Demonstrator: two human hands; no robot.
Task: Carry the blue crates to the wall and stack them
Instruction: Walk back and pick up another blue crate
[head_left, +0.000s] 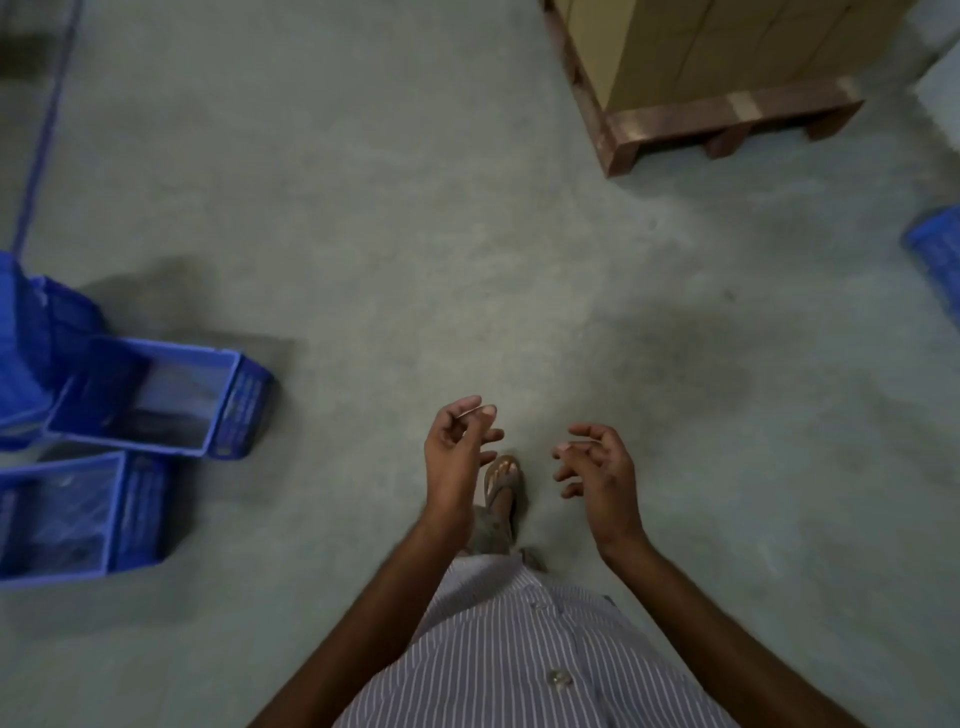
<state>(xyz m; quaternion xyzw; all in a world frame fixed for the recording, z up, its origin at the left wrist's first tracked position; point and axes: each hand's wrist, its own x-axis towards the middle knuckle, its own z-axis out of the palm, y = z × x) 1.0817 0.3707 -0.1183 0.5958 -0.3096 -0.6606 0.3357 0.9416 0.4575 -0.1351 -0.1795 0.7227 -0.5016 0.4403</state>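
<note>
Several blue crates stand on the grey floor at the left. One open crate (156, 397) sits nearest the middle, another (78, 512) lies below it, and a stacked pile (31, 343) rises at the left edge. Part of one more blue crate (937, 254) shows at the right edge. My left hand (457, 457) and my right hand (597, 470) hover side by side over the floor in front of me, fingers apart and loosely curled, holding nothing. Both hands are well clear of every crate.
A pallet (727, 119) loaded with brown cartons (727, 41) stands at the top right. A blue line (47, 124) runs along the floor at the upper left. My sandalled foot (503, 488) shows between my hands on the bare concrete floor (415, 234).
</note>
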